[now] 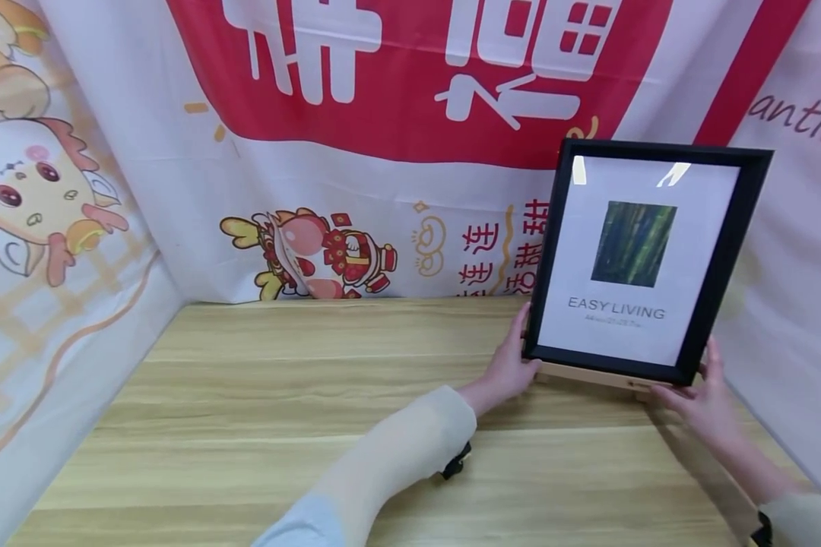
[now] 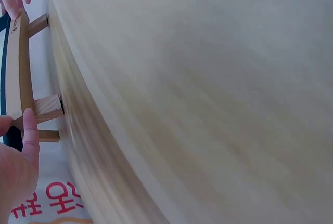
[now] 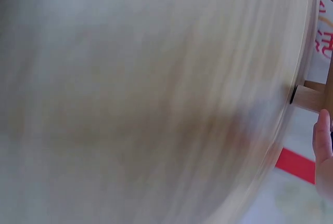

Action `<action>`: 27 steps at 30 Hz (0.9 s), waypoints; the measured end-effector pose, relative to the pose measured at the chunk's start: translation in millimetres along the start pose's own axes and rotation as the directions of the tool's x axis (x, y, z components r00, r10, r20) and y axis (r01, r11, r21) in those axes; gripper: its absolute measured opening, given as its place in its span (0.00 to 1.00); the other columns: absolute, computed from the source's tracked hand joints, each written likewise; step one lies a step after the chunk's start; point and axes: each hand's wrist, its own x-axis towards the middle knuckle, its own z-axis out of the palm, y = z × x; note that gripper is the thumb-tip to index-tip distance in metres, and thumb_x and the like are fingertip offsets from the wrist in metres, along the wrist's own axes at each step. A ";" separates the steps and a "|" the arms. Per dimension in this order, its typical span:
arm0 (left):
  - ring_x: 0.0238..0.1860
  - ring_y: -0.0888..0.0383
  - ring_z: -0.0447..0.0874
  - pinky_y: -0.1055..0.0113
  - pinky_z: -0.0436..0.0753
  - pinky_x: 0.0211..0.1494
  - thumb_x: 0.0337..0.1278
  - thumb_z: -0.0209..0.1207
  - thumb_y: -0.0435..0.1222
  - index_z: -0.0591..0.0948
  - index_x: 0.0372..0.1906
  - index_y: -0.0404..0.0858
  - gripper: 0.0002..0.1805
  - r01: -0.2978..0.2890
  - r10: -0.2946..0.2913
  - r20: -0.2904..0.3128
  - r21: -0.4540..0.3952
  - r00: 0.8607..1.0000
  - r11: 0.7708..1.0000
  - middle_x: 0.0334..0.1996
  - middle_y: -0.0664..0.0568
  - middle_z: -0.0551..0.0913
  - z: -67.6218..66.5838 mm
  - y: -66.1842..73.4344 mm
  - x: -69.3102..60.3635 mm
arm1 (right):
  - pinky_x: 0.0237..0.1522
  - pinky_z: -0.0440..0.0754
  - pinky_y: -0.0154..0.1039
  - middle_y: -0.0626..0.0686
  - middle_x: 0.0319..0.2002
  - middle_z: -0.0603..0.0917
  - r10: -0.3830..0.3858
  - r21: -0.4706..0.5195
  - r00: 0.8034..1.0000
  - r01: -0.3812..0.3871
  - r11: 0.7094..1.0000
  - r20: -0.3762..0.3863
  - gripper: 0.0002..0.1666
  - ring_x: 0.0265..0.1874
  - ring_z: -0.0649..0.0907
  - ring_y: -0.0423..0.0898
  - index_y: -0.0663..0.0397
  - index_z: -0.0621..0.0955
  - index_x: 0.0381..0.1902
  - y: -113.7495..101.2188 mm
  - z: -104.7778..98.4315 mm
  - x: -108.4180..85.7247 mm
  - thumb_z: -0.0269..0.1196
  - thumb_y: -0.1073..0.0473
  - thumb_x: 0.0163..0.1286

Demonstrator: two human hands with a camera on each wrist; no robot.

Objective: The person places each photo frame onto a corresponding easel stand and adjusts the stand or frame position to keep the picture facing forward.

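A black picture frame (image 1: 632,262) with a small green picture and the words EASY LIVING leans back on a small wooden easel (image 1: 588,373) at the table's right rear. My left hand (image 1: 506,365) grips the lower left corner, thumb in front by the ledge and fingers up the side. At the lower right corner my right hand (image 1: 708,403) holds on, its thumb under the front edge and fingers along the side. The left wrist view shows the easel's wooden ledge (image 2: 20,68) and short legs between both hands. Only part of the right hand (image 3: 323,151) shows in the right wrist view.
The wood-grain table (image 1: 280,425) stretches left and forward of the frame. A printed cloth (image 1: 410,152) with red and white characters hangs along its rear edge. More cloth hangs at the left (image 1: 48,319) and right (image 1: 794,304) sides, the right one close beside the frame.
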 end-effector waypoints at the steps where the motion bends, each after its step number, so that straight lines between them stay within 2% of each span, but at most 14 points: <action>1: 0.56 0.57 0.75 0.72 0.80 0.45 0.50 0.62 0.19 0.44 0.77 0.62 0.59 -0.004 0.004 -0.003 0.004 1.000 1.000 0.64 0.44 0.72 -2.8 -0.4 -0.9 | 0.29 0.82 0.26 0.80 0.60 0.54 0.003 0.008 1.000 -0.003 1.000 0.004 0.68 0.32 0.76 0.24 0.31 0.35 0.77 -1.6 2.4 0.7 0.65 0.78 0.59; 4: 0.57 0.57 0.74 0.71 0.80 0.46 0.50 0.62 0.19 0.44 0.77 0.61 0.59 -0.008 0.008 -0.010 0.005 1.000 1.000 0.65 0.43 0.70 -11.0 -1.1 -3.7 | 0.30 0.82 0.26 0.79 0.60 0.54 0.011 0.024 1.000 -0.011 1.000 0.010 0.69 0.32 0.77 0.25 0.32 0.34 0.77 -6.8 9.5 2.6 0.65 0.78 0.59; 10: 0.58 0.55 0.73 0.70 0.82 0.35 0.50 0.62 0.19 0.42 0.76 0.65 0.61 0.028 -0.028 -0.007 -0.011 1.000 1.000 0.71 0.46 0.64 -23.1 -2.0 -9.7 | 0.32 0.82 0.24 0.80 0.61 0.53 0.028 0.045 0.999 -0.029 0.999 0.025 0.69 0.33 0.76 0.24 0.34 0.31 0.76 -15.9 21.2 3.1 0.64 0.77 0.60; 15: 0.63 0.53 0.69 0.71 0.82 0.35 0.51 0.61 0.20 0.40 0.76 0.67 0.61 0.052 -0.052 -0.007 0.012 0.999 0.999 0.74 0.50 0.57 -32.6 -4.9 -16.7 | 0.32 0.81 0.24 0.80 0.61 0.54 0.029 0.058 0.999 -0.031 0.998 0.030 0.70 0.33 0.75 0.23 0.38 0.31 0.77 -20.4 32.0 2.3 0.66 0.78 0.58; 19: 0.62 0.52 0.70 0.69 0.82 0.30 0.51 0.61 0.20 0.39 0.75 0.69 0.62 0.065 -0.065 -0.014 0.011 0.998 0.998 0.73 0.48 0.58 -42.1 -9.1 -22.1 | 0.32 0.81 0.24 0.80 0.61 0.55 0.040 0.063 0.999 -0.043 0.997 0.036 0.69 0.33 0.76 0.25 0.42 0.31 0.77 -24.2 42.2 1.0 0.66 0.77 0.58; 20: 0.57 0.51 0.75 0.69 0.83 0.29 0.51 0.61 0.20 0.39 0.75 0.70 0.62 0.069 -0.068 -0.018 0.006 0.997 0.998 0.73 0.47 0.59 -44.9 -10.3 -23.3 | 0.33 0.81 0.24 0.80 0.61 0.55 0.040 0.055 0.999 -0.042 0.998 0.037 0.69 0.34 0.77 0.27 0.43 0.30 0.76 -25.4 45.0 0.8 0.66 0.77 0.58; 22: 0.47 0.51 0.80 0.68 0.83 0.26 0.51 0.61 0.19 0.39 0.74 0.72 0.62 0.076 -0.076 -0.022 -0.006 0.997 0.997 0.71 0.45 0.61 -51.2 -13.0 -25.5 | 0.33 0.81 0.23 0.80 0.61 0.55 0.041 0.042 0.998 -0.043 0.998 0.043 0.69 0.36 0.80 0.37 0.44 0.30 0.76 -29.0 50.7 0.8 0.66 0.77 0.59; 25: 0.34 0.52 0.81 0.67 0.83 0.24 0.52 0.61 0.20 0.38 0.73 0.75 0.63 0.089 -0.090 -0.030 -0.006 0.996 0.996 0.69 0.42 0.64 -62.3 -17.3 -29.0 | 0.33 0.81 0.23 0.80 0.61 0.54 0.038 0.029 0.998 -0.040 0.999 0.055 0.69 0.41 0.81 0.58 0.44 0.29 0.76 -35.0 60.7 1.2 0.66 0.77 0.59; 27: 0.35 0.53 0.81 0.67 0.84 0.27 0.52 0.60 0.20 0.39 0.73 0.76 0.63 0.095 -0.096 -0.035 -0.011 0.995 0.995 0.68 0.40 0.65 -70.6 -19.4 -32.1 | 0.34 0.81 0.23 0.79 0.62 0.54 0.040 0.033 0.997 -0.042 0.999 0.066 0.69 0.45 0.77 0.68 0.42 0.29 0.76 -39.4 68.0 1.5 0.66 0.76 0.60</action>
